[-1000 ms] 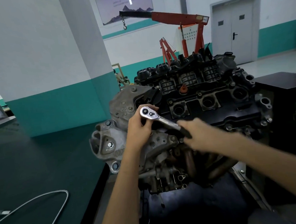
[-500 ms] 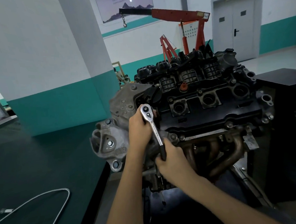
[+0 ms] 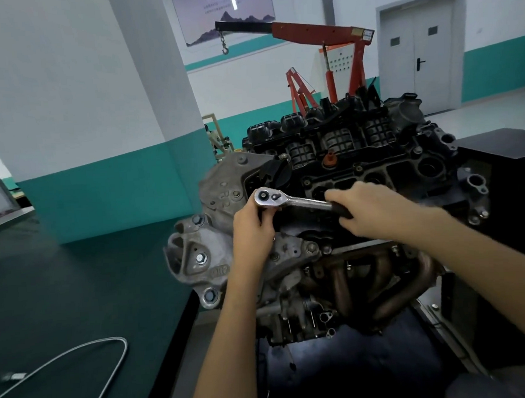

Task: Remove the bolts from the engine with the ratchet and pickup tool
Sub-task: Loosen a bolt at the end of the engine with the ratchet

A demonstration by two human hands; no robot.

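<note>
A chrome ratchet (image 3: 289, 199) with a black handle lies across the top left of the engine (image 3: 361, 174), its head over the grey timing cover. My left hand (image 3: 252, 227) grips the shaft just under the ratchet head, which hides the socket and bolt. My right hand (image 3: 375, 210) grips the black handle out to the right. A flexible steel pickup tool (image 3: 89, 351) lies curved on the dark green table at lower left, away from both hands.
The dark green table (image 3: 60, 288) stands left of the engine. A rusty exhaust manifold (image 3: 383, 280) sits below my right arm. A black cabinet (image 3: 504, 159) is at the right. Behind stand a white and teal pillar (image 3: 121, 115) and a red engine crane (image 3: 322, 41).
The ratchet handle has swung from pointing down toward me back up and out to the right, with my right hand following it. My left hand stays at the ratchet head.
</note>
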